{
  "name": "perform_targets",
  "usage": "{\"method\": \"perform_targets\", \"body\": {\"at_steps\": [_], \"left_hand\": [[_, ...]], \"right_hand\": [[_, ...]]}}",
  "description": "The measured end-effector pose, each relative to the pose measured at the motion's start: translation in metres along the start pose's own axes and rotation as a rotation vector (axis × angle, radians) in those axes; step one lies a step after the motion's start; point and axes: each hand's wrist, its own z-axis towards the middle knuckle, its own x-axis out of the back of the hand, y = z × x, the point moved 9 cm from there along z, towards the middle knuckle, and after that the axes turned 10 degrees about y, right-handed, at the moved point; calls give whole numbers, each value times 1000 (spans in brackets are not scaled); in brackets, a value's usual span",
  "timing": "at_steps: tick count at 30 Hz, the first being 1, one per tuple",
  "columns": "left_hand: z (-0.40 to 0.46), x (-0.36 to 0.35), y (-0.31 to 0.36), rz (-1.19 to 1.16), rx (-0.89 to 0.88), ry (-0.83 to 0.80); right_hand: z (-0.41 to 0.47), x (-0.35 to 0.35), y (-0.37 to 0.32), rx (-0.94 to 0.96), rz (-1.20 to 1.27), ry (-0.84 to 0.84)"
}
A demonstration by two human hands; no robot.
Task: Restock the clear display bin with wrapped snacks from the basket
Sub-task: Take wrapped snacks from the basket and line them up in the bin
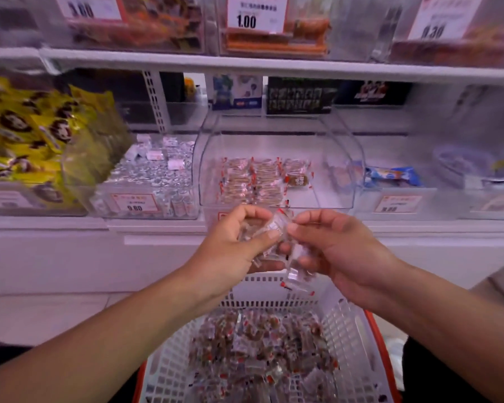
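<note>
Basket (346, 324) sitting nearest, holding loose wrapped snacks (256, 353). Left hand (239, 242) and right hand (329, 245) both pinching small bunch above it, probably squaring packets before laying them in clear display bin (344, 158).

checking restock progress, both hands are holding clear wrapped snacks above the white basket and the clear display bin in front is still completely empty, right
Not quite. The head view shows the clear display bin already holds rows of wrapped snacks on its left side; it is not empty. The rest stands: the left hand and right hand hold clear wrapped snacks above the white basket.
</note>
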Motion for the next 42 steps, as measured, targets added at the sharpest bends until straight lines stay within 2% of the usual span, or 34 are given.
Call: {"method": "perform_targets", "body": {"at_steps": [2, 5, 8, 11, 16, 20, 23, 25, 27, 29, 31, 34, 42], "left_hand": [[3, 3, 1, -48, 30, 12], [5, 2, -2, -79, 131, -18], [2, -4, -14, -175, 270, -62], [4, -9, -19, -280, 321, -55], [9, -10, -17, -442, 345, -13], [8, -13, -12, -370, 311, -91], [3, -16, -11, -349, 314, -136], [3, -18, -9, -355, 306, -141], [6, -16, -7, -359, 287, -121], [10, -13, -5, -352, 268, -111], [11, -12, -3, -341, 256, -121], [11, -12, -2, -323, 230, -113], [11, -13, -6, -254, 145, -34]], "right_hand": [[2, 5, -15, 95, -25, 25], [-2, -4, -40, 197, 90, -119], [-5, -17, -42, 109, 261, -312], [1, -23, -31, 18, 368, -371], [6, -25, -35, 181, 155, -404], [1, -26, -34, 291, -61, -440], [-4, -28, -36, 332, -137, -506], [-2, -23, -42, 375, -140, -457], [6, -7, -50, 450, -216, -264], [9, 6, -58, 576, -442, -88], [9, 2, -54, 598, -602, -130], [7, -7, -43, 557, -602, -224], [11, -9, -35, 526, -596, -192]]}}
